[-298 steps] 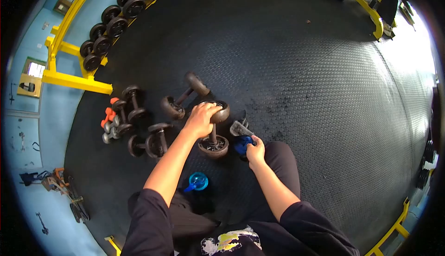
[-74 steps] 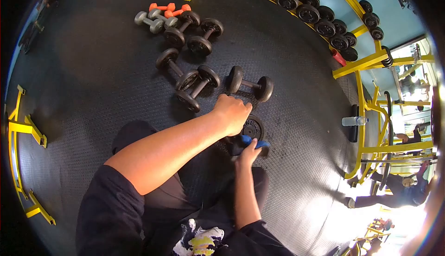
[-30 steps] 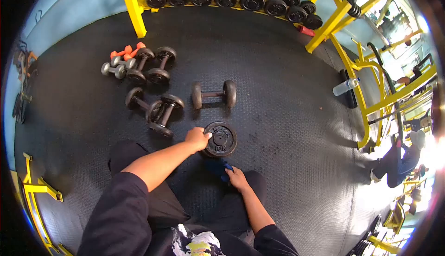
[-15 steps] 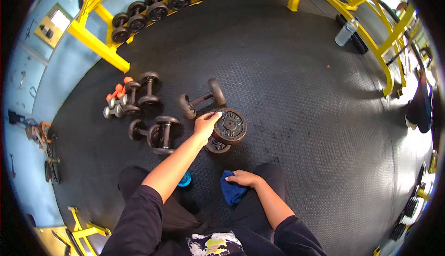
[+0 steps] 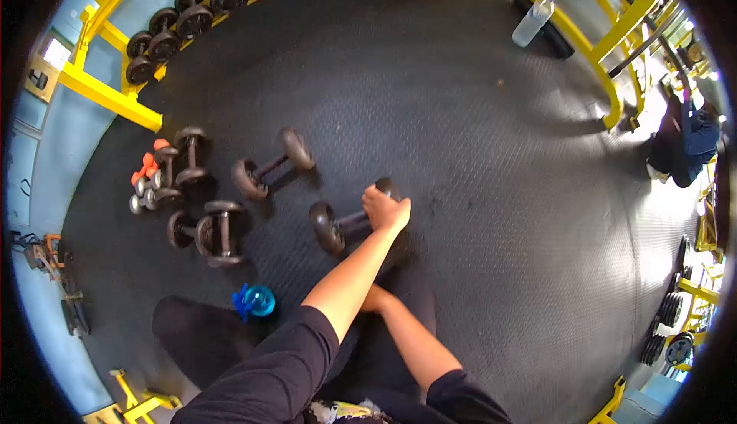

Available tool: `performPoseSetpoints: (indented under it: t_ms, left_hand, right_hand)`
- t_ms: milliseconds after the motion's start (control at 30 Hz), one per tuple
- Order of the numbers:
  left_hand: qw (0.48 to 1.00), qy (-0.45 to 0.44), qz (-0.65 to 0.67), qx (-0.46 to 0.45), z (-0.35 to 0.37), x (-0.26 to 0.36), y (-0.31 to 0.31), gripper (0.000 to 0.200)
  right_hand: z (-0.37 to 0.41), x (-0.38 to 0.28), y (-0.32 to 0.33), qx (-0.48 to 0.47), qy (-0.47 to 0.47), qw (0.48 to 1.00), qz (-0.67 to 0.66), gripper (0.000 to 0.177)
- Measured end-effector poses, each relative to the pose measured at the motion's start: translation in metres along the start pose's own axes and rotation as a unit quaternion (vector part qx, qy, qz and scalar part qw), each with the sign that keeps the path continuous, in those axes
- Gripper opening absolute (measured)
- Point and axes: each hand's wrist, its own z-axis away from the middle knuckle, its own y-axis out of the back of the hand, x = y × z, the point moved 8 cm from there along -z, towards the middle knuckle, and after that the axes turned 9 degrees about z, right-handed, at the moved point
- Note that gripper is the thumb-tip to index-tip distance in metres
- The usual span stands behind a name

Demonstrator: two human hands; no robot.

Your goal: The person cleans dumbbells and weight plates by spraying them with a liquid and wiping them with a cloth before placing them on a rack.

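My left hand (image 5: 386,210) is closed over the right end of a dark dumbbell (image 5: 328,228) on the floor in front of me. It covers part of the far weight and the end of the handle. My right hand (image 5: 374,299) lies behind my left forearm, near my thigh. Its fingers are hidden, and no cloth shows there. Just beyond my left hand's dumbbell, a second dark dumbbell (image 5: 270,166) rests tilted on the mat.
A blue bottle (image 5: 259,301) lies by my left leg. Several dark dumbbells (image 5: 223,233) and small orange dumbbells (image 5: 143,169) sit to the left. A yellow rack (image 5: 115,100) stands behind them. A clear water bottle (image 5: 533,23) and a person (image 5: 685,140) are at the right.
The view has shifted to the right. The dumbbell by my left hand was tipped with its round face toward me; now it lies lengthwise. My right hand, with its blue cloth, has gone behind my left forearm.
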Motion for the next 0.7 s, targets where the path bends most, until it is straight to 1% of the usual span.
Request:
performPoseSetpoints:
  t_ms: [33,67,100,133,167,200,233,267,300,333,367,400,433,467,500,567,600,633,667,700]
  left_hand:
    - [1.0,0.013,-0.012,0.001,0.009,-0.012,0.006,0.096]
    - [0.999,-0.025,-0.001,-0.034,0.008,-0.008,0.007,0.095]
    - [0.996,-0.062,0.009,-0.067,0.008,-0.003,0.012,0.094]
    - [0.993,-0.096,0.023,-0.057,0.009,-0.003,0.023,0.074]
    - [0.994,-0.094,0.019,-0.045,0.007,-0.002,0.046,0.074]
    - [0.981,-0.167,0.087,-0.044,0.012,0.014,0.079,0.061]
    - [0.958,-0.238,0.154,-0.048,0.017,0.02,0.11,0.048]
    - [0.957,-0.254,0.137,0.022,0.018,0.008,0.141,0.038]
    - [0.95,-0.271,0.12,0.094,0.019,-0.003,0.171,0.029]
    - [0.95,-0.234,0.166,0.124,0.01,-0.035,0.186,0.029]
    - [0.944,-0.198,0.213,0.155,-0.003,-0.072,0.194,0.03]
    - [0.953,-0.1,0.267,0.105,-0.013,-0.108,0.188,0.038]
    - [0.958,-0.011,0.285,0.037,-0.009,-0.122,0.18,0.053]
    - [0.932,0.048,0.358,-0.018,-0.007,-0.137,0.165,0.062]
    - [0.895,0.106,0.427,-0.074,-0.005,-0.15,0.146,0.071]
    - [0.806,0.102,0.556,-0.177,0.014,-0.135,0.123,0.087]
    - [0.779,0.126,0.589,-0.173,0.018,-0.137,0.12,0.093]
    - [0.775,0.127,0.594,-0.175,0.019,-0.134,0.124,0.093]
    - [0.755,0.126,0.61,-0.206,0.022,-0.13,0.128,0.095]
    - [0.734,0.124,0.625,-0.235,0.024,-0.128,0.131,0.097]
  right_hand:
    - [-0.001,0.007,-0.003,-0.04,-0.063,0.994,-0.076,0.059]
    - [-0.019,0.04,-0.012,0.008,-0.035,0.996,-0.087,0.054]
    - [-0.021,0.035,-0.011,-0.003,-0.029,0.996,-0.09,0.054]
    - [-0.016,0.034,0.0,-0.009,-0.082,0.993,-0.086,0.048]
    - [-0.011,0.037,0.01,-0.013,-0.135,0.987,-0.081,0.042]
    - [-0.006,0.04,0.016,-0.001,-0.139,0.972,-0.189,0.039]
    - [0.001,0.043,0.017,0.014,-0.147,0.943,-0.298,0.036]
    - [0.01,0.028,0.026,0.044,-0.104,0.913,-0.393,0.03]
    - [0.018,0.015,0.034,0.051,-0.095,0.931,-0.35,0.039]
    - [0.017,0.01,0.041,0.107,-0.021,0.967,-0.228,0.044]
    - [0.018,-0.001,0.046,0.16,0.056,0.981,-0.1,0.05]
    - [0.013,-0.006,0.04,0.154,0.055,0.982,-0.098,0.05]
    - [0.007,-0.021,0.033,0.142,0.061,0.987,-0.044,0.054]
    - [-0.002,-0.037,0.028,0.133,0.068,0.989,0.013,0.058]
    - [-0.008,-0.066,0.026,0.161,0.152,0.964,0.149,0.06]
    - [-0.046,-0.056,0.009,0.134,0.131,0.927,0.325,0.062]
    - [-0.061,-0.057,0.009,0.132,0.127,0.926,0.331,0.062]
    - [-0.076,-0.063,0.01,0.15,0.141,0.903,0.377,0.062]
    - [-0.09,-0.068,0.013,0.165,0.154,0.879,0.421,0.063]
    - [-0.111,-0.062,0.018,0.158,0.153,0.877,0.426,0.063]
